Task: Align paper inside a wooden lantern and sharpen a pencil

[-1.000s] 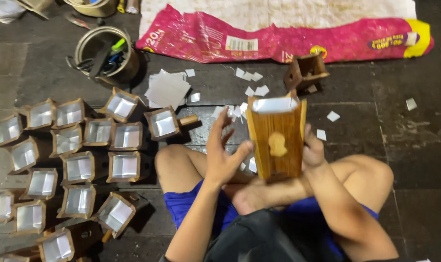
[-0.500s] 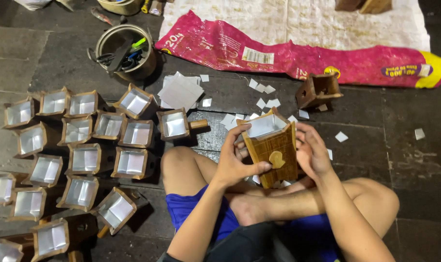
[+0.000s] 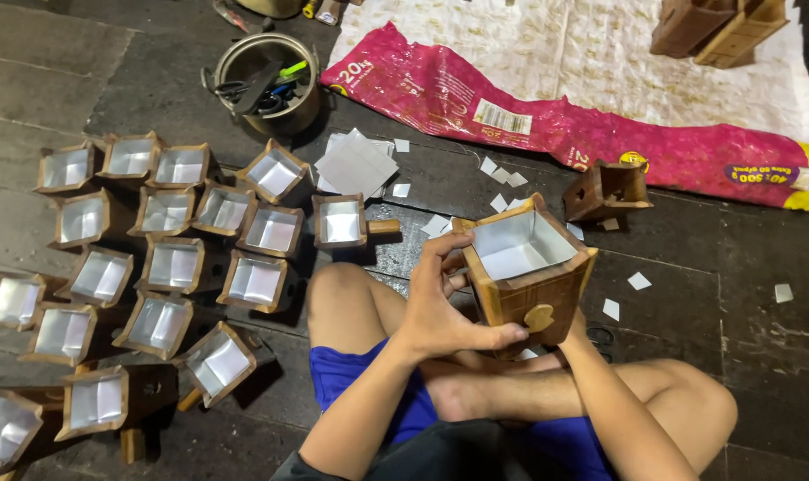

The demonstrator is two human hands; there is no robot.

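Person's sitting cross-legged on the floor (image 3: 760,294) holding a wooden box (image 3: 529,272) over their lap, open top tilted up so you see the silvery lining. Left hand (image 3: 444,307) has its grip clamped on the box's near side, thumb along the bottom edge. Right hand (image 3: 575,328) is mostly hidden behind it, so can't tell its grip. Looks stiff and fairly light; I'd hold the wood walls, since that lining probably dents easily. Loads of similar boxes (image 3: 168,263) sit to the left.
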